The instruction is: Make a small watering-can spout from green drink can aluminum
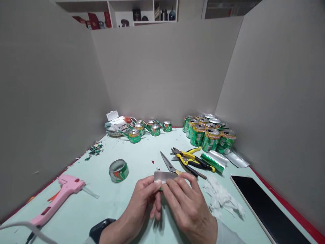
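Between my two hands is a small strip of cut can metal [164,176], its silver inner side facing up and a bit of green showing beneath. My left hand [144,200] pinches its left end between thumb and fingers. Along the right part of the strip lie the bent fingers of my right hand [184,203], gripping it. Just beyond the strip, scissors [169,164] lie with blades pointing away, their handles partly hidden by my right hand. A cut can ring [119,170], green and silver, stands to the left of my hands.
Yellow-black pliers [190,157] and rolled can sheets [215,161] lie right of the scissors. Several cans [212,139] stand back right; several small cut-can pieces [155,130] stand at the back. A pink glue gun [59,200] is left; crumpled tissue [223,196] and a tablet [266,206] are right.
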A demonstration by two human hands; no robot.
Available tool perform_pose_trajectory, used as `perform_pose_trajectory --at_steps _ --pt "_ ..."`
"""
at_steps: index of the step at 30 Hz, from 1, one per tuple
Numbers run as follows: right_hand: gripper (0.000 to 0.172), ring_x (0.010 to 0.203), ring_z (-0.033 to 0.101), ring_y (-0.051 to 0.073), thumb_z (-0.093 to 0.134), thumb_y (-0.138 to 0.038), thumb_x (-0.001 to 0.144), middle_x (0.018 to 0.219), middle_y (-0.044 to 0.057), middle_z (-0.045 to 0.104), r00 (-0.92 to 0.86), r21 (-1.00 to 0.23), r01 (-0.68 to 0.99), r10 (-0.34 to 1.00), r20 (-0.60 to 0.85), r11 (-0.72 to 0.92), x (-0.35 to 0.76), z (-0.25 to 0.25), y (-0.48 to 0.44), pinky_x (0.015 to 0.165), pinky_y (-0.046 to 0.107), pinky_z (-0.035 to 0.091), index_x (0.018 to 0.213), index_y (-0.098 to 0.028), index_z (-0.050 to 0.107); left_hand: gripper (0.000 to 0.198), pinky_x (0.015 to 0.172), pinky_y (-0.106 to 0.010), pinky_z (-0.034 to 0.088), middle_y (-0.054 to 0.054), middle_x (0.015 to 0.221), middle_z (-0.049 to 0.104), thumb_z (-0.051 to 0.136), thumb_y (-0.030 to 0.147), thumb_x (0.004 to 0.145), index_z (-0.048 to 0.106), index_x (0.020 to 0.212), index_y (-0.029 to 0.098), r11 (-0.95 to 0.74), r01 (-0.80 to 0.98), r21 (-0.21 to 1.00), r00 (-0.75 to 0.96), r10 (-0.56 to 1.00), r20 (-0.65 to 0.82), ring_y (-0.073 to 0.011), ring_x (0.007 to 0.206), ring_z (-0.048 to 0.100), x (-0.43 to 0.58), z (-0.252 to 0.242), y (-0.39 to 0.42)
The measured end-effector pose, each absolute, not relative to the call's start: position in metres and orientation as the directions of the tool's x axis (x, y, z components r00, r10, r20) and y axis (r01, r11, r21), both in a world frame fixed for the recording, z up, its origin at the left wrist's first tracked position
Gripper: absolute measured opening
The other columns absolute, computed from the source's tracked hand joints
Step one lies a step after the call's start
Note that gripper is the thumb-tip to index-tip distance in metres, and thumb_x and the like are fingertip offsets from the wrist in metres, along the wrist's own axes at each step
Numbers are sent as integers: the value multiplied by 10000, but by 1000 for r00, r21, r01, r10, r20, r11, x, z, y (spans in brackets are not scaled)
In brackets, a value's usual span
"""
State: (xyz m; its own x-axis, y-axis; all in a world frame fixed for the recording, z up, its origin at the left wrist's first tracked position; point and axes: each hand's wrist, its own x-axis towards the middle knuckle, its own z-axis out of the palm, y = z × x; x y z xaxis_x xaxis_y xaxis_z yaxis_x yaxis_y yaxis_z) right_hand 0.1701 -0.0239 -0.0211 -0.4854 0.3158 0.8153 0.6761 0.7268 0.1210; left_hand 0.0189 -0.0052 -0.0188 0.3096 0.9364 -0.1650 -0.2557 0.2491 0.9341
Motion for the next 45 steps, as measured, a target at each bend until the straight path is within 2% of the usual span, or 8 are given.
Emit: perform_pose_trajectory --at_steps 7,14,23,29,33,38,41,45 --pt "331 816 547 231 367 -34 956 849 130 688 -550 162 606 263 793 779 176 -17 -22 918 443 410 930 -27 697 198 339 -149 342 34 389 551 600 327 787 598 691 154 292 -246 924 388 904 -183 -78 302 508 15 -22 -7" --pt "316 889 577 225 376 -46 965 836 120 694 -600 210 460 128 790 862 175 -20 -24 913 432 399 914 -35 688 299 305 -137 311 20 432 556 712 367 790 583 647 138 343 -73 937 478 836 -269 -62 292 483 1 -16 2" --pt "436 715 467 191 271 -61 997 693 46 577 -589 100 624 383 711 775 171 -19 -27 937 434 323 804 -97 661 461 311 -137 314 47 401 534 723 562 713 510 590 172 203 -50 978 322 930 -176 -73 299 515 14 -23 -5" --pt "217 727 463 169 487 -25 892 702 5 554 -434 -229 650 601 671 725 175 -10 -30 908 395 320 759 -149 606 432 337 -151 347 -2 476 624 695 539 753 547 616 156 159 -24 987 255 956 -148 -88 336 564 19 -21 -10" --pt "228 733 492 150 615 -16 834 668 -28 562 -396 -419 606 713 579 676 181 -9 -26 872 356 327 676 -172 563 416 354 -177 398 -8 502 633 681 537 769 561 644 159 154 -10 988 261 954 -146 -114 371 590 21 -22 -12" --pt "255 738 500 156 619 -8 822 654 -25 578 -423 -379 608 688 590 698 183 -13 -21 879 361 320 642 -178 556 369 439 -249 487 -25 575 661 608 504 853 574 719 162 117 23 993 337 934 -118 -144 422 612 20 -24 -11" --pt "253 747 497 160 627 -10 803 655 -18 590 -451 -336 624 676 582 706 183 -15 -18 860 355 325 629 -177 551 314 547 -290 531 -32 672 669 576 470 888 589 807 167 87 24 996 385 919 -89 -178 572 655 17 -22 -8" --pt "229 739 485 158 624 -26 812 661 -13 605 -461 -312 650 686 562 693 184 -17 -16 826 355 327 643 -172 569 319 654 -289 524 -4 736 651 731 454 769 584 827 177 51 29 998 421 905 -58 -171 666 636 15 -19 -3"
